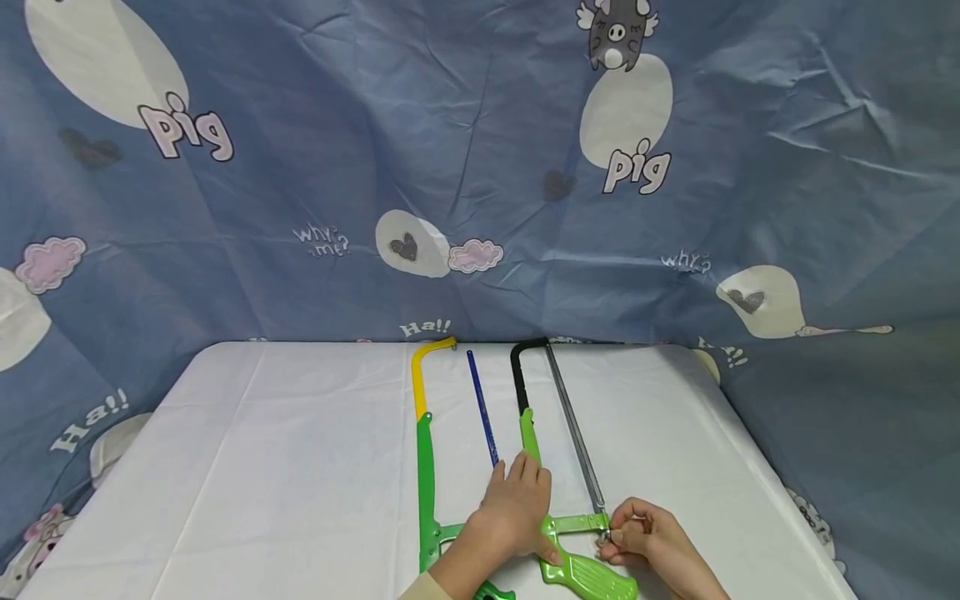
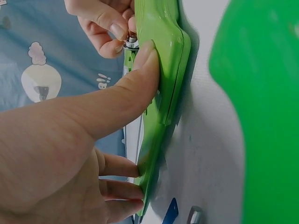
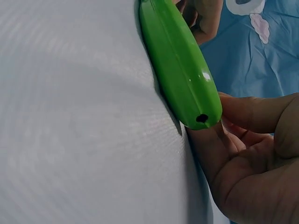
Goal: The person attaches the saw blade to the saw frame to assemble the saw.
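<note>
A light-green hacksaw (image 1: 592,577) with a black front frame lies on the white table, its grey blade (image 1: 573,425) spanning the right side. My left hand (image 1: 517,510) holds its frame; in the left wrist view the thumb (image 2: 140,77) presses near the handle while the other fingers touch the bar. At the blade's near end, my right hand (image 1: 651,540) pinches the metal tightening nut (image 2: 132,43). The right wrist view shows the handle's butt (image 3: 184,70) in front of the right fingertips, hiding the nut.
To the left lies a second hacksaw (image 1: 426,467), dark green with a yellow front. A loose blue blade (image 1: 482,408) lies between the saws, its near end hidden by the left hand. A blue printed curtain (image 1: 480,167) hangs behind the white table (image 1: 300,467).
</note>
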A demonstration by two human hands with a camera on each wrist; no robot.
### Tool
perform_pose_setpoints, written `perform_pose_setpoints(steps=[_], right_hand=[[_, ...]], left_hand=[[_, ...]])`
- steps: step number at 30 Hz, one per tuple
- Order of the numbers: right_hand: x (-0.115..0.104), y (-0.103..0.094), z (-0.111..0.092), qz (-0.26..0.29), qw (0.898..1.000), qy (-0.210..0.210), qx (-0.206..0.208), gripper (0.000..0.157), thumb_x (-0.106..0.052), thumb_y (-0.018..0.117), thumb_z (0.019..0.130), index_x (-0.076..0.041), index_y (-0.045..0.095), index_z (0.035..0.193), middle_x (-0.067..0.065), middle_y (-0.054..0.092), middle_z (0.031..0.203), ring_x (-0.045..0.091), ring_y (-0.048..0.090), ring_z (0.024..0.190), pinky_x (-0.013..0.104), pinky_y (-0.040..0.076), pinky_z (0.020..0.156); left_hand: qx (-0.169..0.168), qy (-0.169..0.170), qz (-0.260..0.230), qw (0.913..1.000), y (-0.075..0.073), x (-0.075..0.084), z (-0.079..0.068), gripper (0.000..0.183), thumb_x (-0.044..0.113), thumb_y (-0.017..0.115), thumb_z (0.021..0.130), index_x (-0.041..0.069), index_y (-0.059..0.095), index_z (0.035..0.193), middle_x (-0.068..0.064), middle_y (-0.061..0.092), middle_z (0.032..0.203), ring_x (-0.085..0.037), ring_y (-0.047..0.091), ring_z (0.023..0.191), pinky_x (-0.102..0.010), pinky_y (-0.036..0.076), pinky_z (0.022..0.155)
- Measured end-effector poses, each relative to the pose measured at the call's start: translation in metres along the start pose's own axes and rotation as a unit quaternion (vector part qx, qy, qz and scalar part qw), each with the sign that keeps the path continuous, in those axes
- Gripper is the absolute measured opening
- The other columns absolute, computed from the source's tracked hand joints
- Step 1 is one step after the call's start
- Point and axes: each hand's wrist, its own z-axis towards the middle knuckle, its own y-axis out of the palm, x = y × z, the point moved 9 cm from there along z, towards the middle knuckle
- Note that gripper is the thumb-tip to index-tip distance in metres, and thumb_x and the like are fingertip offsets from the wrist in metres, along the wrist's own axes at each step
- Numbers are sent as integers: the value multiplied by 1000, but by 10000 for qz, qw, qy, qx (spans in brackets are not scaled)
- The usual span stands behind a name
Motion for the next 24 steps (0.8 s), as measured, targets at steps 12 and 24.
perform_pose_setpoints(steps=[12, 24], right_hand=[[2, -1, -1, -118, 9998, 1, 176, 9, 5, 51, 85, 1, 55, 92, 8, 72, 81, 16, 72, 79, 31, 61, 71], [0, 2, 0, 23, 9999, -104, -94, 10, 2, 54, 92, 5, 54, 102, 9, 73, 86, 14, 70, 79, 29, 60, 72]], left_hand=[[83, 65, 51, 9999, -2, 2, -1, 110, 75, 79, 55, 3, 50, 132, -18, 47, 141, -32, 41, 141, -54, 41, 111], [122, 16, 94, 9999, 3, 0, 2, 110, 76, 79, 55, 4, 50, 133, -16, 47, 141, -31, 41, 140, -52, 41, 111]])
